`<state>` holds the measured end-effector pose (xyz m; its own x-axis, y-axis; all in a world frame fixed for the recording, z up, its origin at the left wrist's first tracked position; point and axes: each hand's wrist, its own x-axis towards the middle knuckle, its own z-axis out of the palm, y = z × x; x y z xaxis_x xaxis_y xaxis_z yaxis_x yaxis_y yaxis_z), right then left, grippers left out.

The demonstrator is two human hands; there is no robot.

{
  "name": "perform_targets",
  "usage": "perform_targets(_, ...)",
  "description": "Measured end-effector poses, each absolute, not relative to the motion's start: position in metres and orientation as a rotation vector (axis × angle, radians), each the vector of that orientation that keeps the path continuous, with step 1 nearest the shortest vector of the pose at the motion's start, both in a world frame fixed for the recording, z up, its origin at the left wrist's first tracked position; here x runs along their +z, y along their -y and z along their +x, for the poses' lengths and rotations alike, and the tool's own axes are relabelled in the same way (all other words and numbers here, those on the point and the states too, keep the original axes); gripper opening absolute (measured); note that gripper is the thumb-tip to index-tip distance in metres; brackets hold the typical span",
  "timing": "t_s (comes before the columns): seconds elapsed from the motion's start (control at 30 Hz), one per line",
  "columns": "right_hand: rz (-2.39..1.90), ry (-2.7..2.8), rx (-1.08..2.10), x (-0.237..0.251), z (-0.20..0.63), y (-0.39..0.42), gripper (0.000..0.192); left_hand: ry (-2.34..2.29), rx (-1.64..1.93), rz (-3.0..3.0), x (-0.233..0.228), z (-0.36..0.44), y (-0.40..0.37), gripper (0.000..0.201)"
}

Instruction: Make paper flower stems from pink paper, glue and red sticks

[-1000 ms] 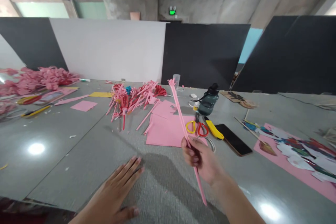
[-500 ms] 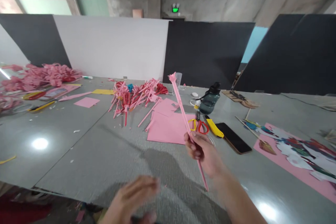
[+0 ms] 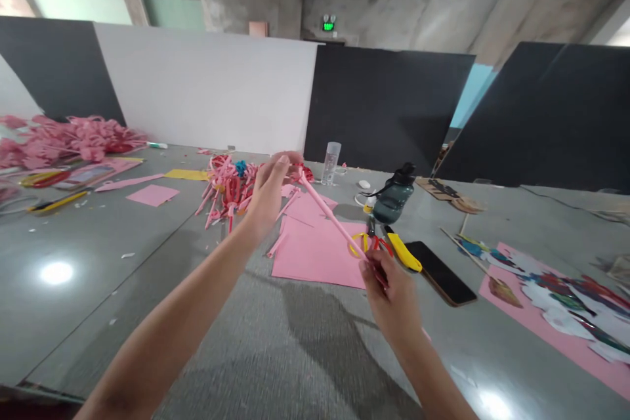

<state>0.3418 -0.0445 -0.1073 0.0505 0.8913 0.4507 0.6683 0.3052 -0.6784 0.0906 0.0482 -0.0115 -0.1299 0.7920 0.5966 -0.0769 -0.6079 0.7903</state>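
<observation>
My right hand [image 3: 391,298] grips the lower part of a long pink paper stick [image 3: 331,216] and holds it tilted up to the left above the table. My left hand [image 3: 270,193] is raised with the arm stretched out, and its fingertips pinch the frilled top end of that stick. Under the stick lie pink paper sheets [image 3: 315,252]. Behind my left hand sits a pile of pink and red paper sticks [image 3: 231,187].
Yellow-and-red scissors [image 3: 374,244], a yellow cutter [image 3: 403,251], a black phone [image 3: 440,272] and a dark water bottle [image 3: 392,200] lie right of the sheets. A clear cup [image 3: 332,162] stands behind. Colourful cut-outs on pink paper [image 3: 566,295] lie right; pink flowers [image 3: 63,141] far left.
My left hand lifted off the table, rose and took hold of the stick's top end. My right hand tilted the stick down to the left.
</observation>
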Motion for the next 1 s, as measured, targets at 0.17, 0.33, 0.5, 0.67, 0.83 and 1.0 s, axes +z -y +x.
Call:
perform_targets(0.17, -1.442, 1.678, 0.283, -0.110, 0.342, 0.045, 0.026, -0.792, 1.659, 1.830, -0.017, 0.093, -0.042, 0.040)
perform_targets(0.33, -1.469, 1.655, 0.264, -0.113, 0.342, 0.043, 0.027, -0.875, 1.758, 1.987, -0.035, 0.102, -0.038, 0.030)
perform_targets(0.5, -1.479, 1.628, 0.226, -0.117, 0.343, 0.041, 0.030, -0.832, 1.904, 2.140, -0.041, 0.110, -0.039, 0.031)
perform_targets(0.67, -1.417, 1.627, 0.181, -0.119, 0.345, 0.043, 0.025, -0.665, 2.151, 2.071, -0.035, 0.112, -0.029, 0.031)
perform_targets(0.83, -1.374, 1.626, 0.129, -0.123, 0.344, 0.044, 0.021, -0.604, 2.245, 1.937, -0.030, 0.117, -0.019, 0.019)
perform_targets(1.0, -1.372, 1.629, 0.035, -0.128, 0.342, 0.043, 0.023, -0.568, 2.347, 1.901, -0.036, 0.121, -0.021, 0.020)
